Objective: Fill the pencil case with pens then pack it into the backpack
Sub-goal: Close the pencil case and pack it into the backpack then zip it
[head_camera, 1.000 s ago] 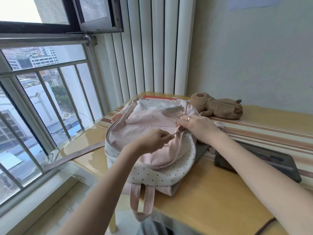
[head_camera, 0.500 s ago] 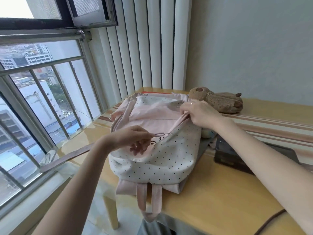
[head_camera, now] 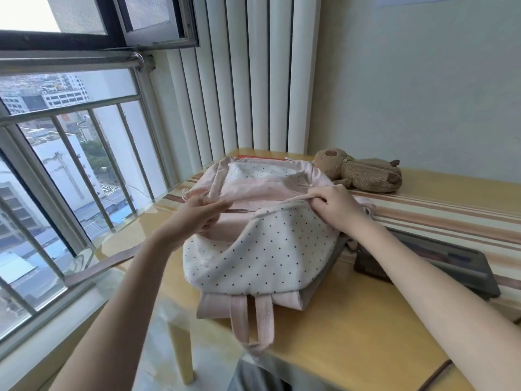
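Note:
A pink backpack [head_camera: 262,252] with white dotted panels lies flat on the wooden table [head_camera: 352,328], its carry handle hanging over the near edge. My left hand [head_camera: 197,218], blurred by motion, pinches a thin zipper pull [head_camera: 239,211] at the bag's left side. My right hand [head_camera: 335,207] grips the dotted fabric edge by the zipper line on the right. A brown plush animal [head_camera: 363,173] with a zip on its back lies just behind the bag. No pens are plainly visible.
A dark flat case [head_camera: 439,263] lies on the striped cloth under my right forearm. Window bars [head_camera: 93,153] run along the left and white vertical blinds [head_camera: 253,80] hang behind. A pink strap [head_camera: 112,263] trails off the table's left side.
My left hand has pulled the zipper pull leftward and away from me around the bag. The dotted front panel now covers the pink lining. My right hand kept holding the fabric edge.

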`<state>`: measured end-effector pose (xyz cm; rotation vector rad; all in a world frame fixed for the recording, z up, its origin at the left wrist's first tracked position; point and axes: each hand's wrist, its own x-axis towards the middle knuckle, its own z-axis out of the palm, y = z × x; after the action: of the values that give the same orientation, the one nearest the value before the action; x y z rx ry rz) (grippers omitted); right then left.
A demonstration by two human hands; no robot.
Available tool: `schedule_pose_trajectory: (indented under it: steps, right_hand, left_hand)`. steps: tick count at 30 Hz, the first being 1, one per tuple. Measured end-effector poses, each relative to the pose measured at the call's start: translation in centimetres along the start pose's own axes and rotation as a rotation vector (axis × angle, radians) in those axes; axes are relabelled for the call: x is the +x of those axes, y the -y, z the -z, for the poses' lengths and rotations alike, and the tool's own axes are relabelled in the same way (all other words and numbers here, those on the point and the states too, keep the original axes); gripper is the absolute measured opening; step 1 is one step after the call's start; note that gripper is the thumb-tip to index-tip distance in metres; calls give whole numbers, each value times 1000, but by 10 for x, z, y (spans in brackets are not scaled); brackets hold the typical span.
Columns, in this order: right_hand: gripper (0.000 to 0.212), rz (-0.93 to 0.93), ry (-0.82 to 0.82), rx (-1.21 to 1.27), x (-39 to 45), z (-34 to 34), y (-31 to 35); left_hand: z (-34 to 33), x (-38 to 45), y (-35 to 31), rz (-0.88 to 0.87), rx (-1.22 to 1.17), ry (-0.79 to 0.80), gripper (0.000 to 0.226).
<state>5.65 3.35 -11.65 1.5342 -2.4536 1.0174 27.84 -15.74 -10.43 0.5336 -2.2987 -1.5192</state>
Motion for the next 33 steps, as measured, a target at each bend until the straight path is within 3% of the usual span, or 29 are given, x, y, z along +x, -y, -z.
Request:
schedule_pose_trajectory:
  steps: [4,6,9,11,13,15,18,21,24,29,33]
  right_hand:
    - [28,27,117,-88,5,-10,31]
    - [27,185,268,-88,1,-16,62]
    - [25,383,448,-281,-5,-31,96]
    - [29,429,318,-348,-7,-40,97]
    - [41,397,85,-242,-6,-39,84]
    - [33,385,-32,-142,-3,-37,69]
    - [25,458,-96,-122,-11,-37,68]
    - [25,355,-57,-98,-12,-41,72]
    - [35,208,123,-107,-3,-40,89]
    - [57,235,551,-227,6,-54,144]
    - [39,273,726,-265,-8,-79,147]
  left_hand:
    - [2,3,16,-9,143,-318,47]
    - [-13,9,12,-54,127,-344,47]
    - [-29,17,3,-138,152,-369,56]
    - [-26,20,5,-150,194,-478,52]
    - [-12,19,17,-108,250,-596,45]
    - [7,13,33,-12,324,-716,42]
    - [35,7,49,129,367,-831,41]
    - [51,9,55,178,395,-904,43]
    - [54,17,50,130,359,-907,49]
    - [49,28,40,50,182,-724,52]
    - [62,33,51,-23,463,-696,50]
